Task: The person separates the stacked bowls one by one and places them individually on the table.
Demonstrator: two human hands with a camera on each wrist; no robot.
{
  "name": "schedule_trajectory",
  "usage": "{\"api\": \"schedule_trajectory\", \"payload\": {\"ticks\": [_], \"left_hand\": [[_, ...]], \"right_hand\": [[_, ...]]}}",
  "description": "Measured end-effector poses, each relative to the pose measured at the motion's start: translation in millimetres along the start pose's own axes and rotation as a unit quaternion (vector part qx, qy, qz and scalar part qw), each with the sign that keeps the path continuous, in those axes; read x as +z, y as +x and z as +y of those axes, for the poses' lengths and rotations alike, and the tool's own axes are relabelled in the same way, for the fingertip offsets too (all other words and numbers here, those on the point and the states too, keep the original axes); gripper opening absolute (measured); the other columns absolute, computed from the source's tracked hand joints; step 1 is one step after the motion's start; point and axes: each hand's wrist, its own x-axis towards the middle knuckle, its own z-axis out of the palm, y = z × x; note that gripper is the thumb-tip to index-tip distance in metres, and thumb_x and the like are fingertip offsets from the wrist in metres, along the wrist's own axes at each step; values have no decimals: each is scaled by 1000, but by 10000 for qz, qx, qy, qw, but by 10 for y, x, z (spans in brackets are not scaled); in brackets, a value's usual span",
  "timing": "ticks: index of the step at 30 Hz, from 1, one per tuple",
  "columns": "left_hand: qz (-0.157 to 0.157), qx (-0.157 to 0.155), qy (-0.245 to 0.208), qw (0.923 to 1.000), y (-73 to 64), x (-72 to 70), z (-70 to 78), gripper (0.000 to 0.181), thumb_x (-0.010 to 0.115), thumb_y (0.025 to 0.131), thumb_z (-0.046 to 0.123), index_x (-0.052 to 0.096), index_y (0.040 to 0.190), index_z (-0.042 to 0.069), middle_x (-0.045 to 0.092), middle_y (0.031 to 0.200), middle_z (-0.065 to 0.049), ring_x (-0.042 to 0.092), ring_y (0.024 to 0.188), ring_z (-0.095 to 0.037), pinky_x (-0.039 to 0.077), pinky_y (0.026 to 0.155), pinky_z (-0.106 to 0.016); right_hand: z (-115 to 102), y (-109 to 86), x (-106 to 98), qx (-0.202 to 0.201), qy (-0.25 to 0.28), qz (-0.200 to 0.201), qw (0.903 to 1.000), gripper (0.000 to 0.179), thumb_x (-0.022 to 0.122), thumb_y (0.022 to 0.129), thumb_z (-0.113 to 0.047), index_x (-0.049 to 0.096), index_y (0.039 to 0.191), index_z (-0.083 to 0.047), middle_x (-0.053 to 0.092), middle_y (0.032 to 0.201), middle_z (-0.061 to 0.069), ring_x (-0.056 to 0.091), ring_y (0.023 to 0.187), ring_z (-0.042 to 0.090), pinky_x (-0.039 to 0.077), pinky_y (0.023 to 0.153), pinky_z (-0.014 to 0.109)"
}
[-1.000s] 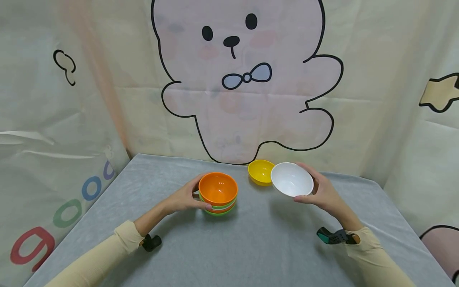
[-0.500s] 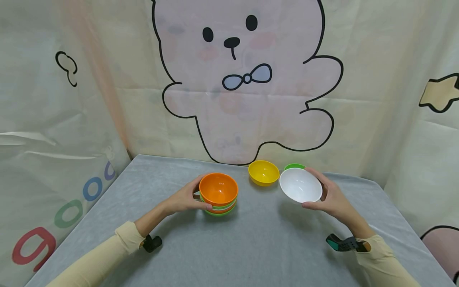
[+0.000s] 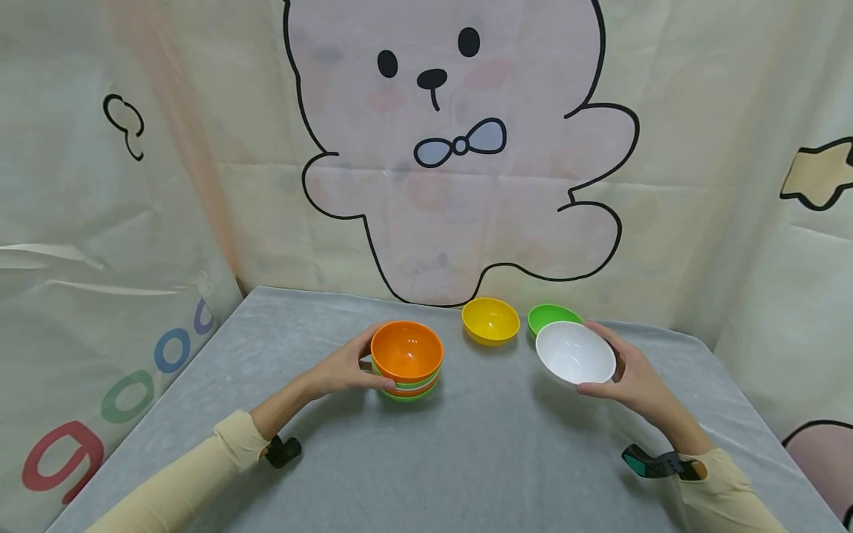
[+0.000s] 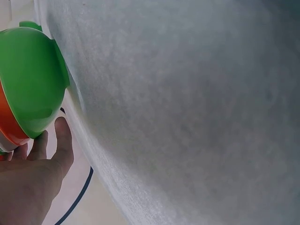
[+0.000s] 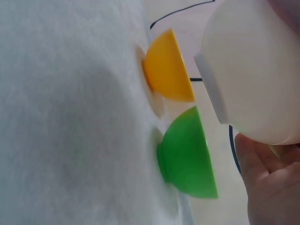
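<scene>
My left hand (image 3: 352, 364) grips the side of a stack of nested bowls, with an orange bowl (image 3: 406, 352) on top and green, white and orange rims below it. In the left wrist view the lowest green bowl (image 4: 33, 75) stands at the cloth, fingers curved along the stack. My right hand (image 3: 629, 370) holds a white bowl (image 3: 574, 354) by its right side, thumb at the near rim. The right wrist view shows that white bowl (image 5: 253, 70) raised off the cloth. Behind it, a green bowl (image 3: 552, 315) is partly covered in the head view.
A yellow bowl (image 3: 490, 322) sits at the back of the table, left of the green bowl. Grey cloth (image 3: 460, 459) covers the table. A printed curtain (image 3: 700, 185) with a cartoon animal hangs right behind the back edge.
My right hand has moved to the right and slightly nearer with the white bowl, uncovering the yellow bowl and most of the green one. My left hand and the stack have stayed in place.
</scene>
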Motion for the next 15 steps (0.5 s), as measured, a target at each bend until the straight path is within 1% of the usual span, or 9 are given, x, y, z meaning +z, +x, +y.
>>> {"api": "schedule_trajectory", "payload": {"ticks": [7, 15], "left_hand": [[-17, 55, -24, 10000, 1, 1, 3, 89, 87, 84, 19, 35, 156, 19, 46, 149, -4, 48, 130, -27, 52, 96, -42], [-53, 148, -27, 9999, 4, -4, -8, 89, 86, 85, 19, 34, 157, 18, 46, 149, -6, 48, 130, -28, 53, 95, -42]], "right_hand": [[60, -114, -79, 50, -195, 145, 9997, 97, 90, 71, 7, 39, 153, 1, 48, 141, 14, 54, 113, 7, 52, 81, 17], [113, -227, -186, 191, -462, 266, 9984, 96, 91, 71, 5, 41, 153, -3, 50, 138, 0, 53, 112, 4, 51, 80, 15]]}}
